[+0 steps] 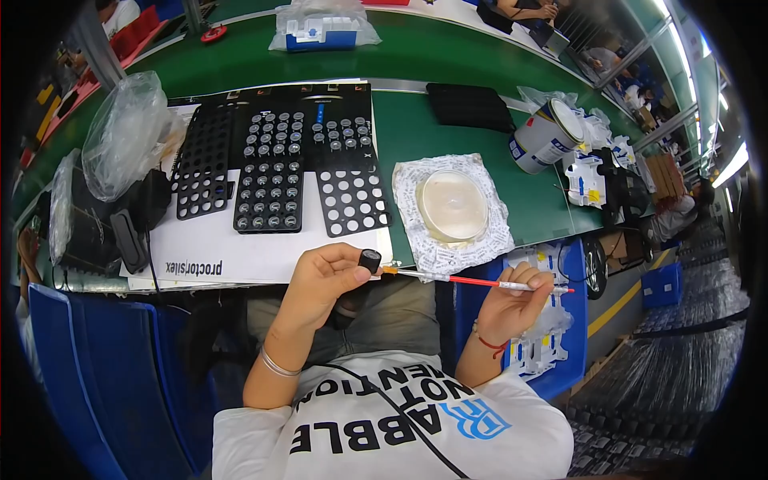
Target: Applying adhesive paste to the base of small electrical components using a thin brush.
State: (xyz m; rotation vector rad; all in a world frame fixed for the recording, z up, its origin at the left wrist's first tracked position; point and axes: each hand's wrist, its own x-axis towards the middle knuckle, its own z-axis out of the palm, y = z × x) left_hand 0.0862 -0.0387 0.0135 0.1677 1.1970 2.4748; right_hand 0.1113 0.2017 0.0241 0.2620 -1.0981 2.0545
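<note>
Left hand (326, 278), raised at the table's near edge, pinches a small black cylindrical part (370, 260) between thumb and fingers; right hand (512, 304), further right, has its fingers clamped on a thin red-handled brush (474, 280), which runs roughly level toward the left hand; the amber brush tip (390, 270) sits right at the cylinder's side, contact too small to tell; hands well apart, linked only by the brush reaching across; silver bangle (280, 364) on left wrist, red cord bracelet (492, 346) on right; just beyond the brush, a round shallow dish with cream-coloured contents (454, 206) lies on a crumpled white printed sheet (412, 232); further back right, a tilted metal can with white-and-blue label (544, 138); flat black tray (470, 106) to the can's left; beyond the left hand, black perforated trays (204, 164) on a large white sheet (172, 248), the middle column filled with round silver-topped black pieces (274, 182), the right column with pieces only in its far part; left of these, a clear crumpled plastic bag (128, 136); all on a green tabletop (400, 124); below it at right, a blue plastic bin (574, 320) holding white plastic parts (538, 352).
</note>
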